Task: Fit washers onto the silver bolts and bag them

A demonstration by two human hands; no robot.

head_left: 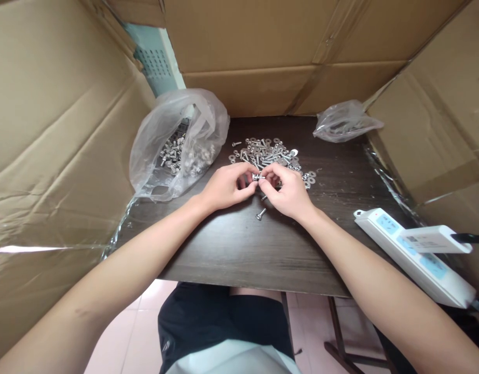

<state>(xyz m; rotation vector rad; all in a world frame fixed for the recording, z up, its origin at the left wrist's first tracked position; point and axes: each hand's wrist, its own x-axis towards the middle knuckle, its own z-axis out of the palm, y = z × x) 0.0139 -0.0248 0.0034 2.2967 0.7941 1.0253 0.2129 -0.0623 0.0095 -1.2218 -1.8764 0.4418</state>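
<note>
Between my two hands, just in front of the loose hardware, is a small metal bolt (256, 177) lying roughly level. The fingers of my left hand (232, 186) are closed around its head end. My right hand (285, 189) pinches at the other end of the shank, where its fingertips hide any small part there. Beyond my fingers spreads a pile of bolts, washers and nuts (268, 153). A single bolt (261, 214) rests on the table below my hands, and another lies partly under my right hand.
An open plastic bag (146, 150) with many metal fasteners stands at the left on the dark table (223, 249). A smaller plastic bag (346, 122) lies at the back right. A white power strip (412, 259) with a plug sits at the right edge. Cardboard walls (255, 93) enclose the table.
</note>
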